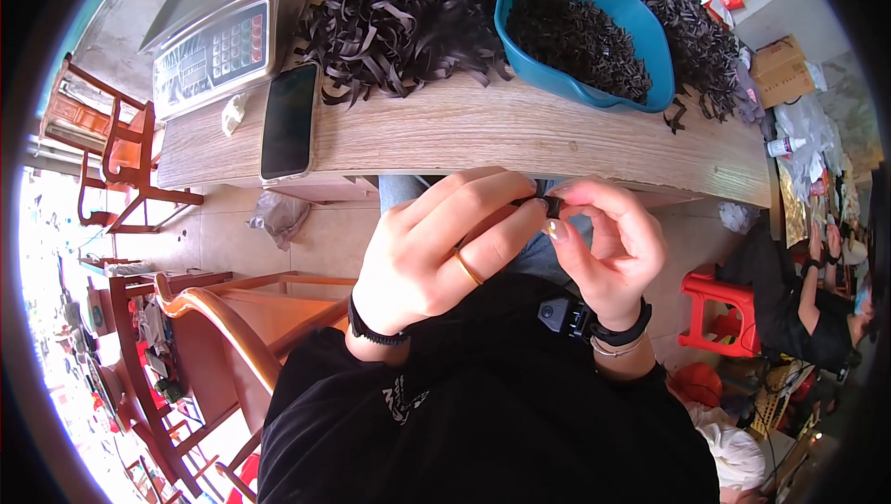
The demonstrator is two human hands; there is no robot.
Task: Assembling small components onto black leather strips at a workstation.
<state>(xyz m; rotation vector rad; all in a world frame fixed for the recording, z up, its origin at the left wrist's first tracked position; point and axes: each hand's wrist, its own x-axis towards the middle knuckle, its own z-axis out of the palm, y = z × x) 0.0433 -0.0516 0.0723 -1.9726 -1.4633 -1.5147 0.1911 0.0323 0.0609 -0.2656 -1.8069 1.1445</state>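
Two hands, left hand (445, 235) and right hand (608, 239), hold one black strip (554, 206) between them; the fingers of both are narrowed in a pinch on it, before the near edge of the counter (445, 137), and partly hide it; the counter carries two heaps, one of long black strips (399, 26) and one of short black pieces (705, 45); between these stands one teal plastic basin (543, 70), rounded and part-filled with short pieces; to the left are one weighing scale (213, 58), one smartphone (290, 123) and one crumpled white tissue (233, 114); the counter surface is wood-grained.
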